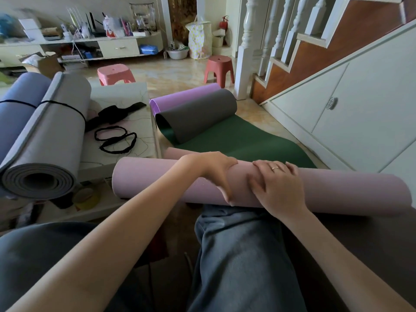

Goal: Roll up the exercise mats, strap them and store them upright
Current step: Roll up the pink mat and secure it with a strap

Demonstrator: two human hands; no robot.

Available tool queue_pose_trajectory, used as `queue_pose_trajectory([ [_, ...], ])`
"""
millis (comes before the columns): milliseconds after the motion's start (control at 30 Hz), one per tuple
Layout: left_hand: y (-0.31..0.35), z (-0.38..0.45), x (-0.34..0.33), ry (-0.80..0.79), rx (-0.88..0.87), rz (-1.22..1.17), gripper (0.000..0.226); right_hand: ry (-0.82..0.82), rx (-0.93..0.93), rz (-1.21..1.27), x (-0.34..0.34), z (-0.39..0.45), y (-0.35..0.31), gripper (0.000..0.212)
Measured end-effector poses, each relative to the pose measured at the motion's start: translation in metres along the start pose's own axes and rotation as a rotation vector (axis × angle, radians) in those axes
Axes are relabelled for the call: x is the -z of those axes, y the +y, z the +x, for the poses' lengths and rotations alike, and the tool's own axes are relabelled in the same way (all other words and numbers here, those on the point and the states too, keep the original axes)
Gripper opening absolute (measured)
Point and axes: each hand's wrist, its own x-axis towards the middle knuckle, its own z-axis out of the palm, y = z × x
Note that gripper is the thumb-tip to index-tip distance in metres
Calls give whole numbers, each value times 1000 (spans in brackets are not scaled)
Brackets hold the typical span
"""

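Note:
A rolled pink mat (153,179) lies across my lap, running left to right. My left hand (216,170) wraps around its middle, thumb underneath. Beside it, my right hand (279,188) rests flat on the roll with fingers spread, a ring on one finger. On the low table (135,122) to the left lie a grey rolled mat (51,140) and a blue rolled mat (15,109), each with a black strap around it. Loose black straps (114,138) sit on the tabletop. On the floor ahead, a green mat (243,140) is partly rolled, with a purple roll (180,97) behind it.
A staircase with white balusters (249,41) and white cabinet doors (337,104) lines the right side. Two pink-red plastic stools (219,67) stand on the tiled floor. A cluttered shelf unit (90,41) fills the back wall. Tape rolls (86,198) sit below the table.

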Motion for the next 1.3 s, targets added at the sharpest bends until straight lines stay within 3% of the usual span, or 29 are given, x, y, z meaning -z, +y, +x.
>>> queue_pose_trajectory([
  [133, -8, 10, 7, -85, 8, -74, 100, -118, 98, -50, 7, -1, 10, 78],
  [267, -13, 5, -1, -58, 27, -127, 105, -362, 136, -129, 15, 3, 11, 109],
  [367, -7, -3, -14, 43, 44, -44, 125, -435, 132, -187, 21, 8, 6, 114],
  [500, 8, -19, -33, 331, 18, 416, 131, -534, 81, -177, 32, 20, 7, 112],
  [600, 1, -26, -32, 339, -5, 271, 117, -614, 118, -159, 43, 30, -1, 105],
  [767, 6, -57, -6, 217, -46, 122, 98, -801, 153, -51, 78, 49, -11, 85],
  [933, 8, -67, 4, -160, -83, -158, 74, -1171, 71, 109, 99, 54, -4, 65],
  [1067, 11, -57, -17, -426, -13, -302, 56, -1504, -31, 277, 79, 39, 1, 50],
  [1167, 6, -52, -30, -408, 20, -447, 63, -1445, -108, 365, 67, 29, 9, 59],
  [1267, 3, -54, -28, -279, -20, -392, 69, -1294, -50, 294, 72, 31, 13, 92],
  [1300, 0, -55, -25, -229, -30, -394, 65, -1236, -40, 286, 73, 33, 16, 90],
])
